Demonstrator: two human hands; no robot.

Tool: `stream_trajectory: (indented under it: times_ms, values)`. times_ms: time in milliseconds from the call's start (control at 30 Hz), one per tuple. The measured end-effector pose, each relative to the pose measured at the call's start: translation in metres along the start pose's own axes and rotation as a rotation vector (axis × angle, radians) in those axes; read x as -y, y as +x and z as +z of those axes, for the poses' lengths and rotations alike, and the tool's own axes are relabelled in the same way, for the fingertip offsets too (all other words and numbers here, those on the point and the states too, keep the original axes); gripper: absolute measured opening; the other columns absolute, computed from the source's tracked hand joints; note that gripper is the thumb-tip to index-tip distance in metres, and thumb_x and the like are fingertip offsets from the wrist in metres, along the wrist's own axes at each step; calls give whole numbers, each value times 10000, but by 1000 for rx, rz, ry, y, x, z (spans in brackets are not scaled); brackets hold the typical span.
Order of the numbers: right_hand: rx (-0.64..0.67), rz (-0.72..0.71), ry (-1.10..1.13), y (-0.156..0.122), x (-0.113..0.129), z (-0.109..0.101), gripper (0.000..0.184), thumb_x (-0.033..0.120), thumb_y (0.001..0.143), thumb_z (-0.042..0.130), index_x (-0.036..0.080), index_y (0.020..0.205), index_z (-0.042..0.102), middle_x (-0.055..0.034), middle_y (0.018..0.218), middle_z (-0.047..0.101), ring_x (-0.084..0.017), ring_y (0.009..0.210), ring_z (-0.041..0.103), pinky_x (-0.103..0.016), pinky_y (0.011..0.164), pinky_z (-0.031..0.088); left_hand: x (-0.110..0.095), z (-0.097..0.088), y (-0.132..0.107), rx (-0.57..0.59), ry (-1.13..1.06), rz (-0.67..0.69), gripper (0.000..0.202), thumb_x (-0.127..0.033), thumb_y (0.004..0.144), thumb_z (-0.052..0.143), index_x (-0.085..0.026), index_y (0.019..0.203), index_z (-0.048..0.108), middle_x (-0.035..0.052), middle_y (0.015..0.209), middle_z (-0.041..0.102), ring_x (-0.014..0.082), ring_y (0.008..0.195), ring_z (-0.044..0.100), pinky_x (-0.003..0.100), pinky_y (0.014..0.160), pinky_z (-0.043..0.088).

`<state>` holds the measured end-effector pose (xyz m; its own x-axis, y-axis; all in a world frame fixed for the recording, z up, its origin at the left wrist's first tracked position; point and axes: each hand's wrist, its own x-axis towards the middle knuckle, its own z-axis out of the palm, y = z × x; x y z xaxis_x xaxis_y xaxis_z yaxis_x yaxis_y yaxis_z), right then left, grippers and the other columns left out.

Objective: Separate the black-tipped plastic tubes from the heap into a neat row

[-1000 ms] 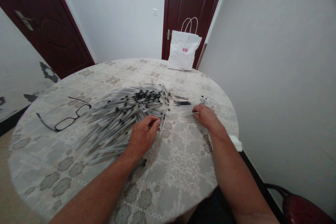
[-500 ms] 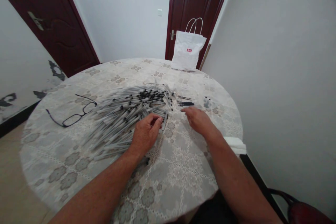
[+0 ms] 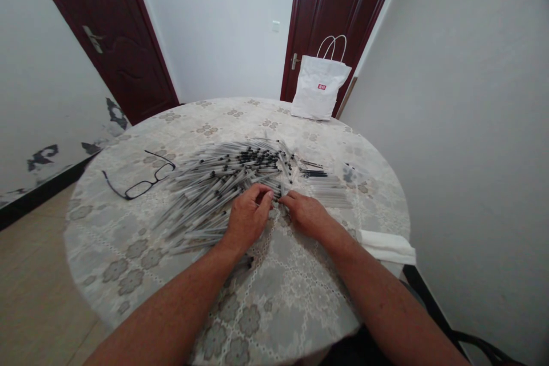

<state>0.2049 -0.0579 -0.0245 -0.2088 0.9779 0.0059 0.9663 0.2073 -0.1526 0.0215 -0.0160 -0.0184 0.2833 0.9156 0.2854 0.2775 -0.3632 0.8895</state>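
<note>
My left hand point(image 3: 251, 211) is closed in a pinch at the right front edge of a heap of slim, clear-grey pen-like sticks point(image 3: 206, 180) with black ends. Close beside its fingertips, my right hand point(image 3: 306, 213) pinches too. A small dark tip shows between the two hands, but what each holds is too small to make out. Beyond my right hand lie a few thin black sticks point(image 3: 314, 173) side by side. Clear thin tubes point(image 3: 328, 191) lie in a row just in front of them.
Eyeglasses point(image 3: 141, 187) lie on the left of the round, cloth-covered table point(image 3: 253, 297). A white paper bag point(image 3: 319, 88) stands at the back edge. Small black bits point(image 3: 350, 170) lie at the right, and a folded white cloth-like thing point(image 3: 388, 247) lies at the right edge.
My right hand has moved left from beside the black sticks to my left hand's fingertips, uncovering the row of clear tubes. The whole view has shifted slightly; my left hand stays by the heap.
</note>
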Motion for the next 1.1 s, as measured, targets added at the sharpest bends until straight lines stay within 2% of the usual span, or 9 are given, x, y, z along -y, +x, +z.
stream_trajectory:
  times_ms: [100, 200, 300, 367, 533, 700, 867, 1000, 1100]
  values:
    - [-50, 3, 59, 2, -5, 4, 408, 106, 884, 502, 186, 1267, 620, -109, 1119, 649, -216, 999, 621, -292, 872, 446, 1, 0, 0, 12, -16, -1, 205, -398, 913, 585, -226, 930, 695, 16, 738, 701, 200, 719, 678, 279, 659, 505]
    - [-187, -14, 163, 2, -11, 4, 377, 91, 881, 467, 159, 1208, 642, -119, 1088, 651, -224, 1029, 602, -312, 924, 444, 2, 1, -1, 20, -48, -11, 210, -403, 907, 593, -225, 944, 699, 23, 757, 705, 202, 727, 683, 279, 648, 518]
    - [-373, -32, 352, -2, -12, -1, 343, 96, 893, 431, 178, 1138, 656, -108, 1073, 657, -224, 1035, 598, -334, 949, 448, 2, 2, 0, 31, -102, -57, 228, -417, 897, 609, -223, 978, 697, 28, 775, 709, 205, 731, 690, 277, 619, 530]
    - [-434, -28, 546, -6, -9, -6, 306, 143, 930, 419, 203, 1116, 655, -79, 1025, 663, -206, 964, 613, -323, 889, 475, 1, 2, 1, 55, -178, -107, 266, -432, 888, 622, -212, 1022, 689, 39, 823, 720, 204, 728, 694, 273, 586, 537]
    - [-287, -55, 1012, -10, 5, -9, 140, 287, 951, 521, 219, 1044, 600, 15, 768, 592, -137, 653, 556, -254, 623, 460, -3, 0, 3, 181, -458, -197, 398, -479, 883, 631, -170, 1131, 660, 80, 958, 716, 201, 779, 692, 275, 578, 558]
    - [-224, -71, 1207, -7, 10, -4, 175, 309, 899, 637, 227, 1036, 567, 6, 867, 617, -125, 680, 575, -244, 602, 479, -2, 0, 6, 195, -547, -184, 344, -478, 866, 665, -167, 1011, 688, 38, 848, 696, 167, 725, 657, 283, 647, 563]
    - [-186, -15, 1222, -6, 2, -6, 212, 387, 944, 589, 204, 1048, 601, 4, 799, 643, -96, 578, 544, -209, 505, 417, 2, 1, 10, 50, -682, -183, 354, -495, 859, 677, -167, 990, 667, 51, 936, 706, 184, 816, 672, 333, 744, 597]
    - [-118, 5, 1186, -5, 4, -7, 242, 418, 963, 559, 188, 912, 611, 17, 736, 624, -74, 528, 520, -189, 469, 388, 3, 2, 10, 56, -750, -188, 364, -467, 864, 691, -165, 1065, 650, 72, 995, 730, 213, 888, 699, 365, 771, 608]
    - [-111, 37, 1241, -4, 6, -7, 248, 436, 949, 579, 191, 909, 593, 24, 722, 637, -69, 498, 524, -182, 438, 369, 2, 1, 9, 74, -720, -171, 368, -451, 863, 702, -159, 1084, 666, 84, 1027, 745, 227, 913, 711, 394, 818, 605]
